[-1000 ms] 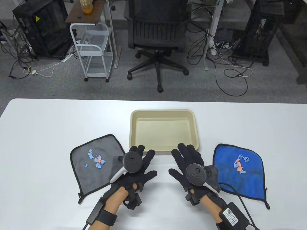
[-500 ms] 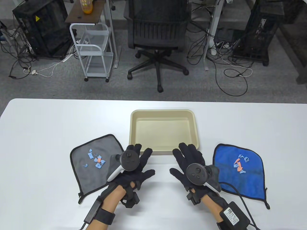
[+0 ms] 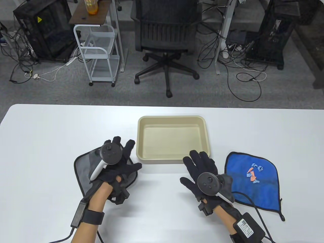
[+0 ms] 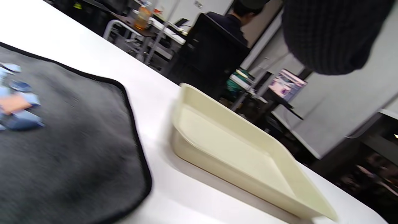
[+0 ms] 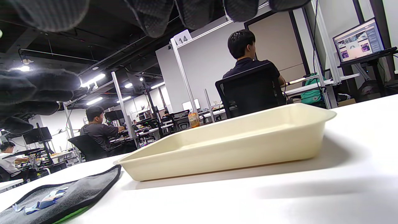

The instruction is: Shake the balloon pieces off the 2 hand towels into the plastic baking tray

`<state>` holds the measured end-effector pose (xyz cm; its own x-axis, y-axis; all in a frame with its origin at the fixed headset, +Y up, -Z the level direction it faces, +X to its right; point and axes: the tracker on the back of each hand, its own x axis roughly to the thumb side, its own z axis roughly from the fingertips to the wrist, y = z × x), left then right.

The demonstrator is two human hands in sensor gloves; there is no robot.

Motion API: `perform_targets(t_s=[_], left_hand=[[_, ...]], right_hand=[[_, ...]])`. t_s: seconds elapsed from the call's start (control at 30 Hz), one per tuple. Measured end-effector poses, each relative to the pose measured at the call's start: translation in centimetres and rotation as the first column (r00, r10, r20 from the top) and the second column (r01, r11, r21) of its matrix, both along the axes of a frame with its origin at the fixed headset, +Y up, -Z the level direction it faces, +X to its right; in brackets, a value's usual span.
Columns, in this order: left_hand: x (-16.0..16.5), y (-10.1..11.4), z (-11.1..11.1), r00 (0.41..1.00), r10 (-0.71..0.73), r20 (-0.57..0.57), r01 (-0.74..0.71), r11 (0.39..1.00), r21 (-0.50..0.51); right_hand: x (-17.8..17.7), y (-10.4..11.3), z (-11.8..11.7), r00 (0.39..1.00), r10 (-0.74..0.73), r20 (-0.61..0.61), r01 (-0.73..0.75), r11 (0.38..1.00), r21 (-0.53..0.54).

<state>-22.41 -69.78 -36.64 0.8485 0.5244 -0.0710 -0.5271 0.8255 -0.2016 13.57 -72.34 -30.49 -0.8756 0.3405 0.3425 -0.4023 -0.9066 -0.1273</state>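
The grey towel (image 3: 82,164) lies left of the beige tray (image 3: 172,117). My left hand (image 3: 119,152) is spread over its right half with fingers straight, holding nothing, and hides its balloon pieces in the table view. The left wrist view shows those pieces (image 4: 15,105) on the grey towel (image 4: 71,149) beside the tray (image 4: 217,169). The blue towel (image 3: 255,187) lies at the right with blue and orange pieces (image 3: 253,173) on it. My right hand (image 3: 200,164) is open over the table between tray and blue towel. The tray (image 5: 233,149) holds nothing.
Past the table's far edge stand an office chair (image 3: 164,33) and a white wire cart (image 3: 98,50), with cables on the floor. People sit at desks in the background of the wrist views. Bare white tabletop (image 3: 50,126) surrounds the towels.
My left hand has moved left and away from me, from the spot in front of the tray onto the grey towel, now covering its pieces. The right hand has barely shifted.
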Motion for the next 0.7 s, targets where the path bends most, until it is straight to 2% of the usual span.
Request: perform_targets(t_s=[0.1, 0.27, 0.57, 0.7], left_hand=[[-2.7, -0.9, -1.2, 0.994, 0.018, -0.108, -0.025, 0.998, -0.062], [-5.9, -4.0, -2.5, 0.972, 0.047, -0.23, -0.083, 0.985, -0.153], [-6.9, -9.0, -3.7, 0.959, -0.037, -0.282, -0.044, 0.96, -0.276], [-6.6, -10.5, -4.0, 0.958, -0.065, -0.278, -0.019, 0.957, -0.289]], right_hand=[[0.1, 0.0, 0.1, 1.0, 0.002, 0.001, -0.002, 1.0, 0.003], [0.3, 0.1, 0.1, 1.0, -0.001, 0.002, 0.001, 1.0, 0.008], [0.4, 0.1, 0.1, 1.0, 0.017, 0.003, -0.017, 1.0, 0.005], [0.4, 0.1, 0.1, 1.0, 0.028, 0.0, -0.028, 1.0, 0.007]])
